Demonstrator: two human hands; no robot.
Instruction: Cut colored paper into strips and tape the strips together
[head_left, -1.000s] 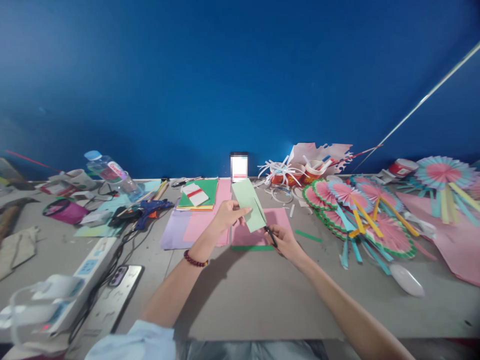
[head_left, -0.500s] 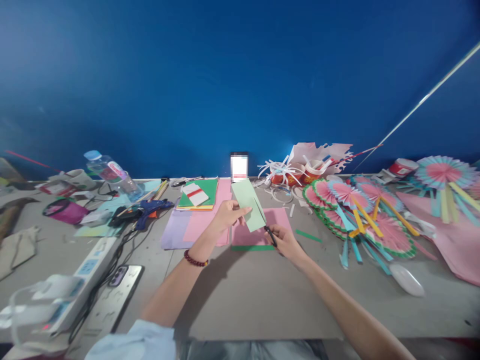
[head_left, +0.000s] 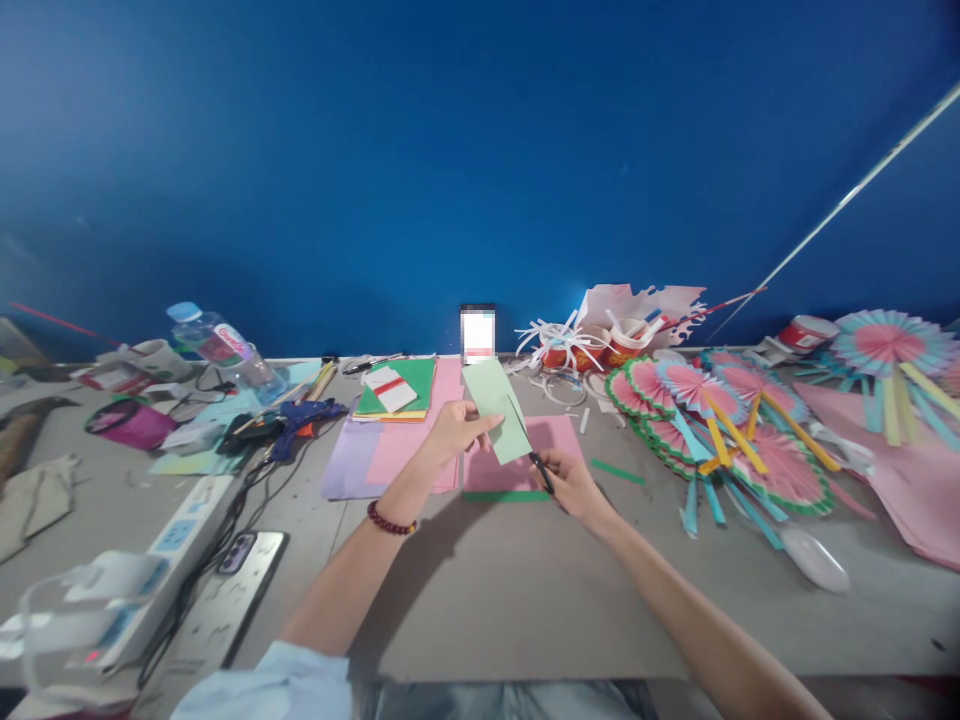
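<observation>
A sheet of light green paper [head_left: 501,405] is pinched at its left side by my left hand [head_left: 459,432], thumb on top. My right hand [head_left: 570,482] grips a pair of scissors [head_left: 541,472] with black handles. The blades reach up along the right part of the green sheet, and a slit shows there. Below the raised sheet lies pink paper [head_left: 555,440] with a dark green strip [head_left: 510,496] along its near edge. A loose green strip [head_left: 617,471] rests right of my right hand.
Left of my hands are stacked colored papers [head_left: 405,390], a blue glue gun [head_left: 300,425], a power strip [head_left: 169,555], a phone [head_left: 240,585] and a tilted bottle [head_left: 232,345]. Pleated paper fans [head_left: 705,400], red paper cups [head_left: 626,345] and a white oval object [head_left: 814,560] are at the right.
Almost nothing differs. The scissor blades appear slightly more closed on the green sheet; both hands keep their places.
</observation>
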